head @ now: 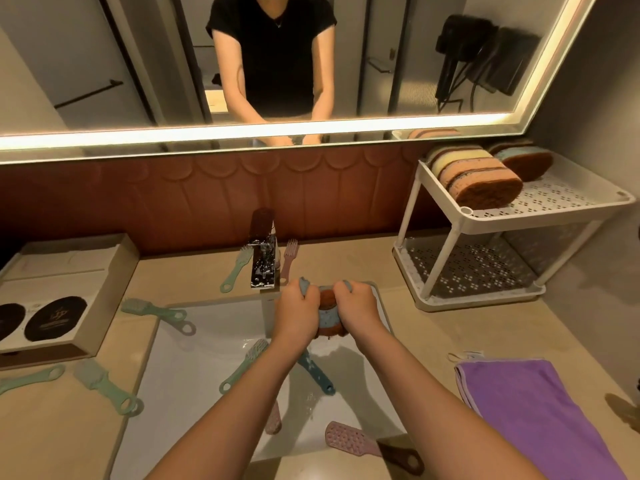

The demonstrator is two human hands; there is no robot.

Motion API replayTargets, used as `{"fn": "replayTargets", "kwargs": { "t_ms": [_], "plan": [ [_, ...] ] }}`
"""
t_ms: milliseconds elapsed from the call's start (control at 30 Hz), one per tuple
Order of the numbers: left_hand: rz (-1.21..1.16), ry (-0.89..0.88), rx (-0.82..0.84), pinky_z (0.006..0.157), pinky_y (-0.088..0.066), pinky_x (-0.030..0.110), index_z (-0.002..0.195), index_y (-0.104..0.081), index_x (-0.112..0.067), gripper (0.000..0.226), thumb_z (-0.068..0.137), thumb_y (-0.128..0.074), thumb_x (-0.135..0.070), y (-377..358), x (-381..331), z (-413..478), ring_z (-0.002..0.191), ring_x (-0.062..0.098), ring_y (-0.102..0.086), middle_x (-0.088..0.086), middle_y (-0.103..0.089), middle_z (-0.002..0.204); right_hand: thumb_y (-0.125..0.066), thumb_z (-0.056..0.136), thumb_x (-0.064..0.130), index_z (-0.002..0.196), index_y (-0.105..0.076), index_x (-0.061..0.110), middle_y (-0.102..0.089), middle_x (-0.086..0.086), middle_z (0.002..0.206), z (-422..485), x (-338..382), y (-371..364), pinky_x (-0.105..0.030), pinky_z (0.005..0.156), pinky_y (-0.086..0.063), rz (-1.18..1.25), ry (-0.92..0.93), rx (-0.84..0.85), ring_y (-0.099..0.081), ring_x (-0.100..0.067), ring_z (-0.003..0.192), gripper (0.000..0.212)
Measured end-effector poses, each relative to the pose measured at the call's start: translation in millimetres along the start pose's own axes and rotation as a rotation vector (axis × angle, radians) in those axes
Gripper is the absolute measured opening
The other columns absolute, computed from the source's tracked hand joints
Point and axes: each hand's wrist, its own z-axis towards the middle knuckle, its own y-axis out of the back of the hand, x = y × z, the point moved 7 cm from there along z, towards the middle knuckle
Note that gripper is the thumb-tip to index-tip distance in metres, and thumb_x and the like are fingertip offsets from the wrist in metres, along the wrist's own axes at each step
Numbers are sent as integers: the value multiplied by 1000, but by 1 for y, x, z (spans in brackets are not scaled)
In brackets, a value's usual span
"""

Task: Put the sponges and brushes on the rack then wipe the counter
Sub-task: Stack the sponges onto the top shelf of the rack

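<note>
Between the curled fingers [307, 298] of the left hand [298, 315] and right hand [356, 306], both gripping it, a blue-and-brown sponge [329, 318] hangs over the sink [194, 341]. Squeezing evenly should keep the drips inside the basin. Beyond the fingers to the right, the rack [519, 216] holds sponges [481, 178] on its top shelf. Beneath the fingers, brushes [244, 365] lie in the sink.

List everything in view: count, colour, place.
rack sponges: several, pink, yellow, orange, blue; top shelf of rack
held sponge: one, blue and brown; over sink
brushes: about ten, green, pink, blue; in sink, on counter
rack: one, white; counter, right
cloth: one, purple; counter, front right
faucet: one, chrome; behind sink
sink: one, white; centre
box: one, beige; counter, left
mirror: one, lit edge; wall above
left hand, right hand: both grip held sponge
</note>
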Motion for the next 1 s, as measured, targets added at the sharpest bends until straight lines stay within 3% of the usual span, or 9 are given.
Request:
{"fn": "replayTargets", "kwargs": {
  "t_ms": [67, 167, 233, 400, 633, 867, 1000],
  "plan": [
    [-27, -1, 14, 58, -38, 30, 67, -40, -18, 27, 94, -45, -20, 3, -2, 4, 73, 22, -49, 0, -46, 69, -49, 91, 32, 84, -60, 13, -62, -10, 84, -1, 4, 2, -25, 51, -45, 67, -40, 71, -63, -29, 79, 23],
    [-304, 119, 119, 61, -55, 34, 94, -51, -15, 22, 91, -53, -37, 1, -7, 6, 85, 28, -64, 9, -59, 91, -47, 92, 47, 111, -53, 16, -63, -11, 98, -4, 16, 12, -22, 43, -47, 173, -100, 190, -63, -21, 75, 37],
    [-416, 212, 203, 60, -56, 33, 110, -48, -15, 34, 89, -55, -40, 2, -10, 5, 87, 24, -64, 10, -59, 100, -43, 92, 51, 119, -44, 21, -59, -9, 102, -7, 25, 20, -25, 46, -50, 142, -109, 264, -62, -19, 79, 40],
    [-626, 307, 359, 56, -58, 30, 119, -47, -20, 37, 88, -58, -36, 4, -37, 8, 93, 23, -64, 11, -59, 113, -46, 94, 43, 126, -42, 27, -58, -3, 110, -12, 49, 49, -22, 58, -51, 145, -27, 395, -60, -15, 91, 36],
    [-694, 174, 499, 65, -58, 35, 128, -39, -22, 42, 90, -55, -33, -6, -96, 12, 100, 26, -64, 12, -55, 122, -48, 94, 38, 119, -52, 26, -63, -3, 107, -9, 94, 99, -18, 55, -48, 159, 226, 224, -63, -12, 88, 28],
    [-543, -29, 518, 66, -58, 32, 128, -31, -22, 44, 92, -51, -36, -40, -161, 15, 99, 20, -63, 4, -56, 114, -39, 97, 40, 128, -48, 24, -61, -4, 114, 5, 117, 153, -35, 90, -52, 193, 283, 135, -61, -17, 105, 36],
    [-550, -55, 552, 69, -59, 35, 128, -28, -23, 45, 92, -51, -37, -68, -194, 18, 98, 19, -63, 3, -54, 116, -39, 96, 44, 132, -46, 23, -59, -5, 119, 20, 123, 191, -31, 87, -52, 221, 304, 51, -59, -19, 109, 43]
  ]
}}
